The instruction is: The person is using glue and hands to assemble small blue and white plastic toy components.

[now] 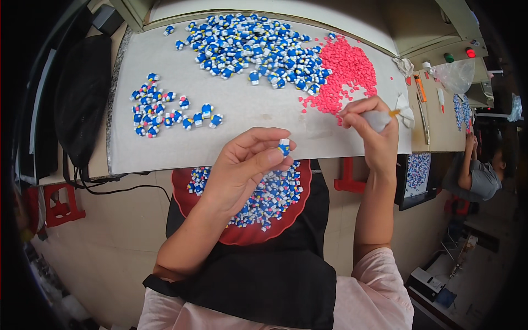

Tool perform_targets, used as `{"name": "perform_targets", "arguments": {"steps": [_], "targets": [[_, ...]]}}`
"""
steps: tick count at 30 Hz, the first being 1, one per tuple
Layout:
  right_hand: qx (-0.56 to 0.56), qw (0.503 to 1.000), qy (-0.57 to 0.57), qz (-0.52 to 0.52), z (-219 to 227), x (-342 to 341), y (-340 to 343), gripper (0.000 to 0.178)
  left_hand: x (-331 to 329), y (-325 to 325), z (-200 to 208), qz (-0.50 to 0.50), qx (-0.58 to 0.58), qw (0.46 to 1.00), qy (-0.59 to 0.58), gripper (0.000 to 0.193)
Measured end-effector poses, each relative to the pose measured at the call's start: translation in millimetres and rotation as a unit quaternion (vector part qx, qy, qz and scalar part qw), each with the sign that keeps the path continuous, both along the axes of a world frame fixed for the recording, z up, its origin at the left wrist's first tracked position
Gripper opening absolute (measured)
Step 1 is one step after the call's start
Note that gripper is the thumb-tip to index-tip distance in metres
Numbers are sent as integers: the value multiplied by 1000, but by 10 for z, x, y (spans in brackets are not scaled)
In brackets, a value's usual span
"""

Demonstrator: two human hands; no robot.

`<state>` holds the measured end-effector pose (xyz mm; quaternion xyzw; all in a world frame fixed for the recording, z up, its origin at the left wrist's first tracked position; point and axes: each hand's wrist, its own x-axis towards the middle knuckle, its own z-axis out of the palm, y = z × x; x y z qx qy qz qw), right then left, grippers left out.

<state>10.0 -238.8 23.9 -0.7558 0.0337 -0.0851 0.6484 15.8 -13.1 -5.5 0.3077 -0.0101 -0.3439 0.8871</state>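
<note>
Between the thumb and fingers of my left hand (247,157) is a small blue and white figurine (284,147), held just off the table's near edge. My right hand (375,126) wraps round a translucent squeeze bottle (377,119) with an amber tip. Its thumb and index finger come together at the near edge of a heap of small pink pieces (349,63); whether they pinch a piece is too small to tell. A big pile of blue and white figurines (253,47) lies left of the pink heap. A smaller group of figurines (151,104), some with pink bits, sits farther left.
On my lap rests a red scalloped basin (258,237) full of figurines, partly hidden by my left forearm. Tweezers (423,121), a marker (441,99) and crumpled tissue (405,110) lie at the right. A black bag (82,99) hangs at the left. Another person (484,173) works at far right.
</note>
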Motion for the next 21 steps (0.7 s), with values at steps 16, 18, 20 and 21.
{"name": "perform_targets", "arguments": {"steps": [16, 18, 20, 21], "targets": [[246, 967, -29, 52, -213, -162, 578, 16, -7, -4, -30, 5, -25, 1000, -5, 24], [231, 972, -14, 43, -207, -157, 592, 15, -7, -9, -32, 11, -22, 1000, -6, 24], [206, 978, 10, 38, -182, -162, 591, 15, -2, -8, -28, 14, -17, 1000, -7, 25], [194, 980, 5, 38, -179, -164, 587, 15, 3, -7, -18, 14, -14, 1000, -8, 25]]}}
